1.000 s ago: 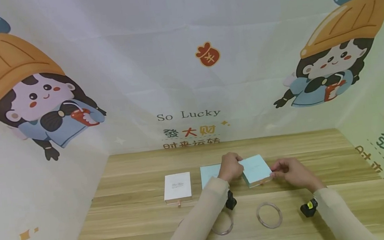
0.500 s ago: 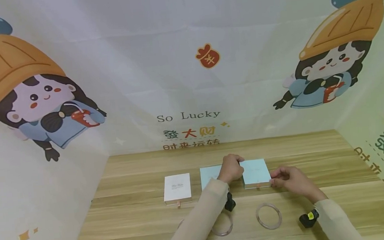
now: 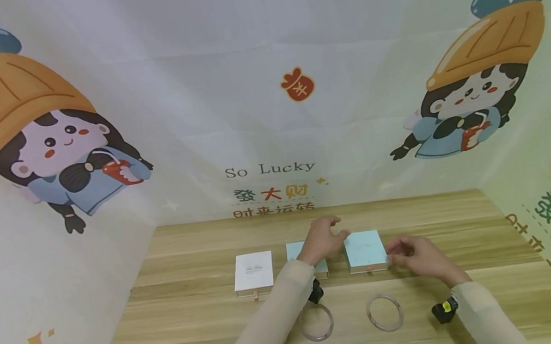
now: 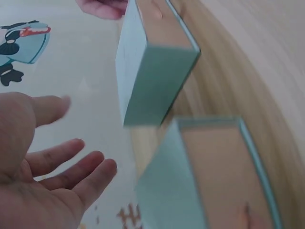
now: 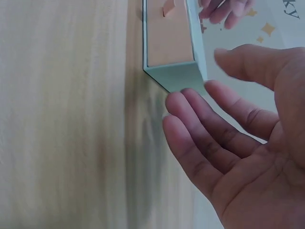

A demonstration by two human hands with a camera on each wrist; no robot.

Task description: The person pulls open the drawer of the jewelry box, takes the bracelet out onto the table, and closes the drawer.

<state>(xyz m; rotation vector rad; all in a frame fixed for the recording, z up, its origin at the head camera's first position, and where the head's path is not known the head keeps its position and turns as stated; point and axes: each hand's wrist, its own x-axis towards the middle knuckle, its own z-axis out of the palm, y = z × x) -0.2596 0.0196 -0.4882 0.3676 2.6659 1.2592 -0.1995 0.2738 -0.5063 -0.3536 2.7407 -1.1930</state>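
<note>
A mint-green box (image 3: 365, 249) with a tan drawer front lies flat on the wooden table between my two hands. My left hand (image 3: 322, 240) hovers at its left side with fingers spread and holds nothing; its palm and fingers show apart from the boxes in the left wrist view. To the box's right is my right hand (image 3: 422, 257), its fingers relaxed, with fingertips (image 5: 176, 102) close by the box's end wall in the right wrist view. Beneath my left wrist, a second mint-green box (image 3: 321, 269) is partly hidden. Both boxes have a small pull tab.
On the left stands a white box (image 3: 253, 269) with printed lettering and a pull tab. Nearer me lie two translucent bangles, a left bangle (image 3: 318, 339) and a right bangle (image 3: 368, 312). A printed cloth backdrop (image 3: 272, 139) encloses the table (image 3: 195, 321) at the back and sides.
The right mint-green box has turned from a tilted angle to straight and come down flat. My left hand has let go and moved slightly left; my right fingers have eased off it.
</note>
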